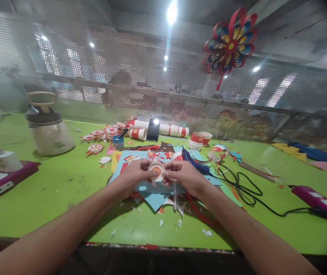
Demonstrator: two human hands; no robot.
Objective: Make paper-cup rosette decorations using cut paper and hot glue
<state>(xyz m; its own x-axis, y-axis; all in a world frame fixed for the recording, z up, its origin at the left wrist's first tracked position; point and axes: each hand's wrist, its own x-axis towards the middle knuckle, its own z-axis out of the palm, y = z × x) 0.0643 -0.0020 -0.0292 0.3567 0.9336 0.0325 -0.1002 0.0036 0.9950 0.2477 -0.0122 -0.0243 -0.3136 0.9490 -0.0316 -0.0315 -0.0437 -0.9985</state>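
Between my two hands is a small round white paper piece [156,170] with a red and orange centre, held above a pile of light-blue paper [155,200]. My left hand [136,173] pinches its left edge with thumb and fingers. On the opposite edge, the thumb and fingers of my right hand [182,175] are closed. A blue glue gun [196,164] lies just beyond my right hand. Below the hands, a clear stick [176,198] and white paper scraps lie on the paper and table.
A large jug [50,131] stands at the left, near a purple power strip [5,179]. Paper cups [197,139], a phone [153,130] and a blue jar [118,142] are at the back. Black cable [249,191] runs right to another power strip [318,200].
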